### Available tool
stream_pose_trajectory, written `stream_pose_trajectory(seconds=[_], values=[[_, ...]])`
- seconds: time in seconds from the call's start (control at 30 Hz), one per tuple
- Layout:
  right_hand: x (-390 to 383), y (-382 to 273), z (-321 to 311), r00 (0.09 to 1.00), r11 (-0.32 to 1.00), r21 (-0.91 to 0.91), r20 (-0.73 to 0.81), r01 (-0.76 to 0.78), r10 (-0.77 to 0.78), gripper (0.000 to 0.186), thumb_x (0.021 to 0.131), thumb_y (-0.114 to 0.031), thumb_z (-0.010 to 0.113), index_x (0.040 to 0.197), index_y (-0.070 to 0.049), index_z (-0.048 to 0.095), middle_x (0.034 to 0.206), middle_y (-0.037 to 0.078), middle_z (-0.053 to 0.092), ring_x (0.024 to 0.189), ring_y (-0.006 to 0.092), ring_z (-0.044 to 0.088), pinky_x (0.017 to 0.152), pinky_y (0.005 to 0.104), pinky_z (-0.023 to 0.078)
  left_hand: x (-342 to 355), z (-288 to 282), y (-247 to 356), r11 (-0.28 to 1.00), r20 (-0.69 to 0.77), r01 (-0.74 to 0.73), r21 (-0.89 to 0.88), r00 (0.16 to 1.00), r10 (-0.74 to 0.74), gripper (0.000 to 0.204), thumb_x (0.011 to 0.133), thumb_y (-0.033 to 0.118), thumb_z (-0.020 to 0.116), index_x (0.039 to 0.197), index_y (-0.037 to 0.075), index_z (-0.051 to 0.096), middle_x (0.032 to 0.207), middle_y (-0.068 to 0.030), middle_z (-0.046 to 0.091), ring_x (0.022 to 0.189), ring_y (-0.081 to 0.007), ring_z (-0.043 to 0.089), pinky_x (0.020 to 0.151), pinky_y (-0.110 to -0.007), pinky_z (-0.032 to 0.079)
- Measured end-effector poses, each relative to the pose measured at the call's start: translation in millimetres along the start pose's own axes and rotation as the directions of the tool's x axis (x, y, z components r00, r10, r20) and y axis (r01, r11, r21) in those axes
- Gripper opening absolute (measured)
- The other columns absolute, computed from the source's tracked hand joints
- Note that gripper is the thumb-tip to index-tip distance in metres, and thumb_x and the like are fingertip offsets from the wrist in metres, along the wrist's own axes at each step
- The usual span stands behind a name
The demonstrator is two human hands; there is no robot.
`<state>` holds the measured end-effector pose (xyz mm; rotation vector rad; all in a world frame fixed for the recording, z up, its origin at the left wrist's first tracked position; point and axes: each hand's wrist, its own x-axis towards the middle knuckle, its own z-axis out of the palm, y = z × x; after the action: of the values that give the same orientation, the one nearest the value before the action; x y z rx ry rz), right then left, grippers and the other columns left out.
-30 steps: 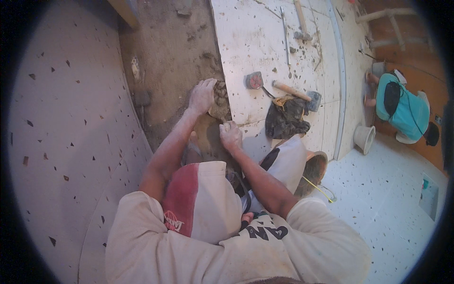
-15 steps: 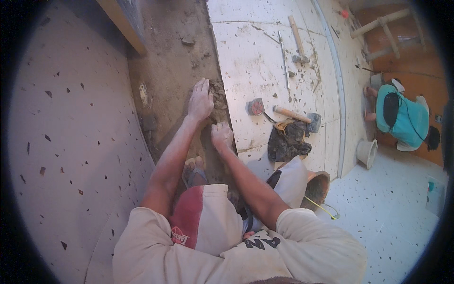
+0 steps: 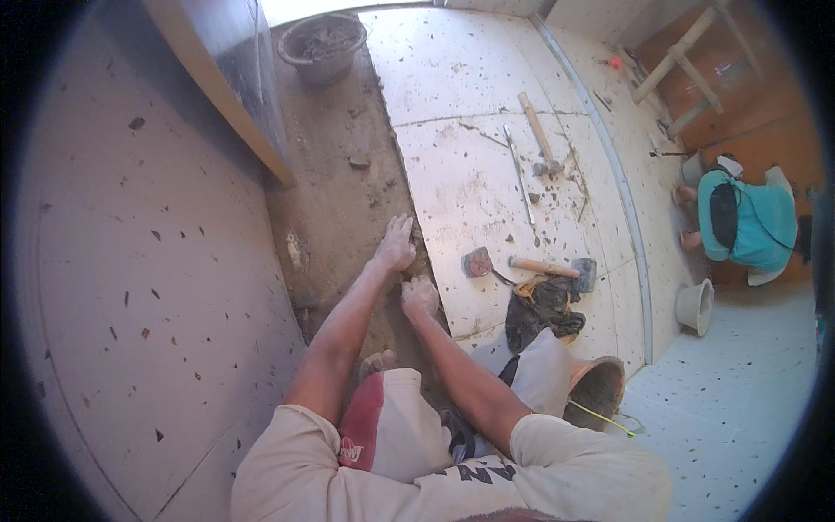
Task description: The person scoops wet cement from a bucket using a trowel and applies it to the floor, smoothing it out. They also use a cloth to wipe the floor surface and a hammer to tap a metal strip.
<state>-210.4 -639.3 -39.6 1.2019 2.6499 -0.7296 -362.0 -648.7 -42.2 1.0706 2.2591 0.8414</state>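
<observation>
My left hand point(image 3: 396, 246) lies on the grey-brown mortar bed point(image 3: 335, 204) with its fingers stretched forward, close against the edge of the white floor tiles point(image 3: 452, 183). Just behind it, my right hand point(image 3: 420, 296) is closed, knuckles up, at the same edge. Whatever its curled fingers hold, if anything, is hidden. Rough, crumbly mortar point(image 3: 421, 257) runs along the tile edge beside both hands. On the tiles to the right sit a small red and grey block-shaped thing point(image 3: 477, 262), a wooden-handled hammer point(image 3: 548, 267) and a crumpled black plastic bag point(image 3: 541, 317).
A mortar-filled bucket point(image 3: 322, 52) stands at the far end. Another hammer point(image 3: 539, 135) and a metal rod point(image 3: 519, 174) lie on the tiles. An orange-brown bucket point(image 3: 598, 387) is by my right leg. A speckled wall point(image 3: 165, 287) rises left; a person in turquoise point(image 3: 752, 217) crouches right.
The view has tipped farther ahead, so the far bucket now shows and everything sits lower in the picture. Both hands remain at the tile edge, shifted slightly forward along it.
</observation>
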Motion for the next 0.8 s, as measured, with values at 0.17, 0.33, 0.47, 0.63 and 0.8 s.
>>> stream_pose_trajectory(seconds=[0.17, 0.33, 0.47, 0.63, 0.8], values=[[-18.4, -21.9, -37.5, 0.995, 0.983, 0.161, 0.059, -0.087, 0.079, 0.037, 0.083, -0.037, 0.064, 0.099, -0.003, 0.065, 0.103, 0.021, 0.065, 0.101, 0.0390, 0.062, 0.090, 0.0460, 0.049, -27.1, -24.3, -1.7, 0.999, 0.017, 0.017, -0.031, 1.000, -0.017, 0.069, 0.081, 0.007, 0.054, 0.145, -0.006, 0.032, 0.154, -0.0270, 0.026, 0.145, -0.0406, 0.021, 0.121, -0.043, 0.020], [-4.1, -9.4, -56.1, 1.000, 0.970, 0.243, 0.021, -0.002, -0.003, 0.042, 0.083, -0.039, 0.065, 0.103, -0.002, 0.063, 0.107, 0.021, 0.066, 0.102, 0.0395, 0.062, 0.089, 0.0464, 0.050, -46.4, -65.7, 32.1, 0.991, -0.060, 0.020, -0.135, 0.998, -0.028, 0.067, 0.085, 0.011, 0.056, 0.145, -0.006, 0.033, 0.153, -0.0259, 0.030, 0.145, -0.0380, 0.024, 0.120, -0.040, 0.021], [-9.6, -19.5, -87.3, 1.000, 0.935, 0.355, 0.007, 0.018, -0.022, 0.045, 0.083, -0.039, 0.066, 0.109, -0.003, 0.063, 0.106, 0.021, 0.067, 0.101, 0.0394, 0.064, 0.089, 0.0459, 0.050, -78.0, -108.8, 41.2, 0.965, -0.172, 0.087, -0.249, 0.976, -0.132, 0.063, 0.086, 0.014, 0.058, 0.143, -0.007, 0.038, 0.148, -0.0268, 0.039, 0.140, -0.0367, 0.035, 0.117, -0.038, 0.027], [-9.3, -9.0, -137.1, 1.000, 0.930, 0.366, 0.013, 0.020, -0.027, 0.044, 0.081, -0.036, 0.065, 0.110, -0.002, 0.064, 0.104, 0.023, 0.068, 0.099, 0.0400, 0.065, 0.089, 0.0465, 0.050, -139.4, -153.2, 72.6, 0.746, -0.187, 0.143, -0.650, 0.922, -0.340, 0.058, 0.089, 0.016, 0.057, 0.141, -0.007, 0.042, 0.143, -0.0228, 0.048, 0.133, -0.0301, 0.047, 0.111, -0.036, 0.035], [8.7, -1.2, -182.9, 0.997, 0.936, 0.351, 0.051, 0.036, -0.058, 0.045, 0.080, -0.036, 0.066, 0.110, -0.003, 0.066, 0.105, 0.026, 0.068, 0.102, 0.0402, 0.065, 0.092, 0.0453, 0.050, -218.8, -222.7, 132.3, 0.665, -0.208, 0.188, -0.723, 0.858, -0.469, 0.055, 0.094, 0.020, 0.058, 0.141, -0.006, 0.043, 0.136, -0.0182, 0.055, 0.126, -0.0256, 0.053, 0.106, -0.036, 0.040]])
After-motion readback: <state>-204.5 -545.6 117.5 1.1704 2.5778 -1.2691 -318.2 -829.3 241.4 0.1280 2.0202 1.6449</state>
